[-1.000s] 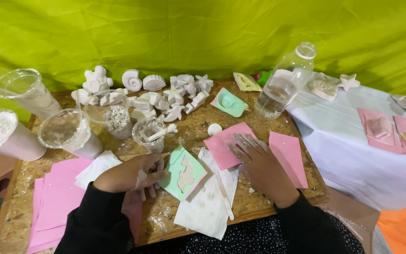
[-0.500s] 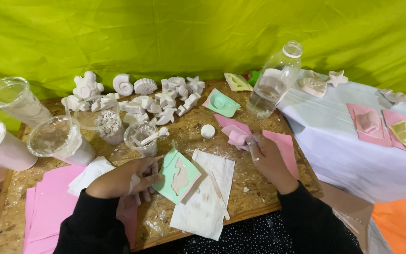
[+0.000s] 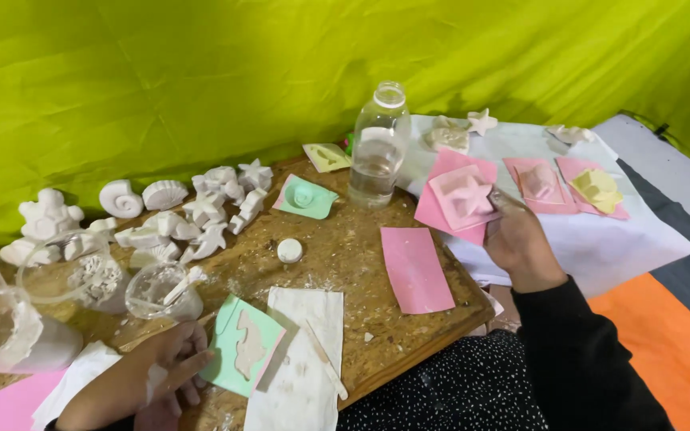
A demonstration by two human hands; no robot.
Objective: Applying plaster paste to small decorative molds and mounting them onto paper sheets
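My right hand (image 3: 515, 236) holds a pink sheet carrying a pink star-shaped mould (image 3: 461, 195) at the right edge of the wooden board (image 3: 345, 255), over the white cloth (image 3: 624, 239). My left hand (image 3: 149, 371) rests at the lower left, its fingers touching a green mould sheet (image 3: 241, 347) filled with white plaster. A white paper (image 3: 297, 359) with a thin stick (image 3: 325, 367) lies beside it. A loose pink sheet (image 3: 417, 267) lies between my hands.
White plaster shells, stars and figures (image 3: 193, 211) line the back. A clear water bottle (image 3: 377, 148) stands mid-board, its white cap (image 3: 289, 251) nearby. Plastic cups (image 3: 161, 289) with plaster sit left. More pink sheets with moulds (image 3: 569, 185) lie on the cloth; green backdrop behind.
My right hand picked the pink star mould sheet off the board and carried it right toward the white cloth. The view swung right. My left hand stayed by the green mould.
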